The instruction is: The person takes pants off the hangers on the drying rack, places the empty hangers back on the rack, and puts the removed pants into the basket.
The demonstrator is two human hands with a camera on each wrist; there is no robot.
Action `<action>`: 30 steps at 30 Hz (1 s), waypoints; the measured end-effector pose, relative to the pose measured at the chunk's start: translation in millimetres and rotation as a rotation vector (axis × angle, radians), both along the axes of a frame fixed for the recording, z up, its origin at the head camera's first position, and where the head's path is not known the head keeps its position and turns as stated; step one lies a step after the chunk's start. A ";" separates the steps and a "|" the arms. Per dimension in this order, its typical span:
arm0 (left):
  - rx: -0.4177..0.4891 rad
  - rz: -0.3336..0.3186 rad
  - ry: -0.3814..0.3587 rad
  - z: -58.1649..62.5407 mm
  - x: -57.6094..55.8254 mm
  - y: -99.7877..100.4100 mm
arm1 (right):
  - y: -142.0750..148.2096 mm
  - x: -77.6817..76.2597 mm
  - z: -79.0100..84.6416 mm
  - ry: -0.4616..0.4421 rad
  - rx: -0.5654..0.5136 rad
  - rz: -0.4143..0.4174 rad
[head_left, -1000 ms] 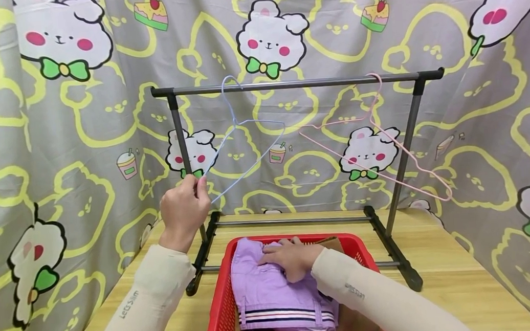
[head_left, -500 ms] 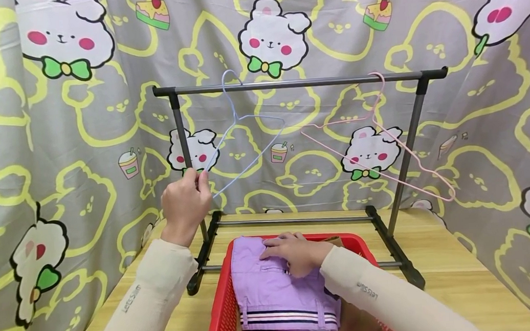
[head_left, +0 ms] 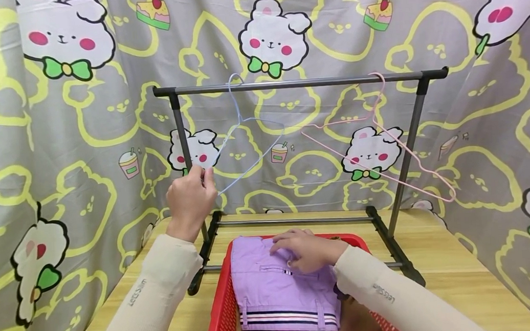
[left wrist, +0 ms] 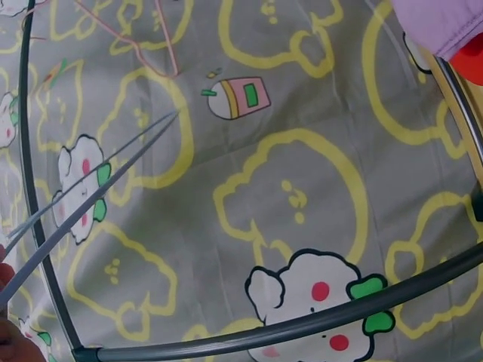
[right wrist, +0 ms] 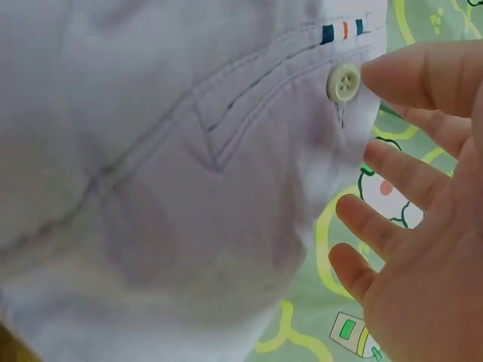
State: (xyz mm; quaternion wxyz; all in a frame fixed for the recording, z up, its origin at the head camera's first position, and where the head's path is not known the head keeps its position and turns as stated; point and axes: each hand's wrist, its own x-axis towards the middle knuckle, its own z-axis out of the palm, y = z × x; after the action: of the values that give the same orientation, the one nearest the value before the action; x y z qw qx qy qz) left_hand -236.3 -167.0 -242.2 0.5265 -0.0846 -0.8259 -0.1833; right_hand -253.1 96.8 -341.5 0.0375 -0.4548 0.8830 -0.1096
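Note:
My left hand (head_left: 191,199) grips one end of a thin blue clothes hanger (head_left: 239,117), whose hook is up at the rack's rail (head_left: 305,83). Whether the hook rests on the rail I cannot tell. Folded purple pants (head_left: 264,291) with a striped waistband lie on top in a red basket (head_left: 217,312). Over their upper right part is my right hand (head_left: 305,251), fingers spread and holding nothing. In the right wrist view, one fingertip is close to a pale button (right wrist: 344,83) at the pants' pocket; contact is unclear.
A pink hanger (head_left: 373,114) hangs on the right half of the rail. The rack's black feet (head_left: 395,248) stand on the wooden table (head_left: 466,274), behind and beside the basket. Brown cloth (head_left: 361,325) lies beneath the pants. A patterned curtain (head_left: 328,7) closes the back and sides.
My left hand has moved slightly up and right; the hanger's hook rose, then came down at the rail, farther right. My right hand has shifted right across the pants, its fingers loosening.

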 end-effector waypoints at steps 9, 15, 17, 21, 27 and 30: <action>0.004 0.005 -0.021 -3.2 -1.7 2.9 | 21.9 -4.2 -3.9 0.054 -0.113 0.020; 0.010 0.012 -0.019 -6.9 -3.9 3.7 | 37.0 -5.8 -4.1 0.072 -0.153 -0.036; 0.012 0.013 -0.021 -8.1 -4.4 4.5 | 41.9 -5.7 -4.2 0.083 -0.159 -0.068; 0.024 0.012 -0.040 -9.7 -4.6 6.8 | 52.3 -5.9 -5.7 0.093 -0.183 -0.151; 0.024 0.010 -0.074 -11.5 -3.3 9.5 | 69.8 -8.3 -8.1 0.093 -0.213 -0.233; 0.011 0.012 -0.070 -12.6 -3.1 8.8 | 79.0 -10.1 -9.0 0.087 -0.246 -0.261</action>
State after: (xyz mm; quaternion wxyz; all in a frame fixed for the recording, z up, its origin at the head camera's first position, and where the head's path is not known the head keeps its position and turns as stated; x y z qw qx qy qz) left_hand -239.4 -158.2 -254.8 0.4989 -0.0702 -0.8432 -0.1877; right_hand -263.2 175.8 -350.5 -0.0712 -0.3420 0.9152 -0.2007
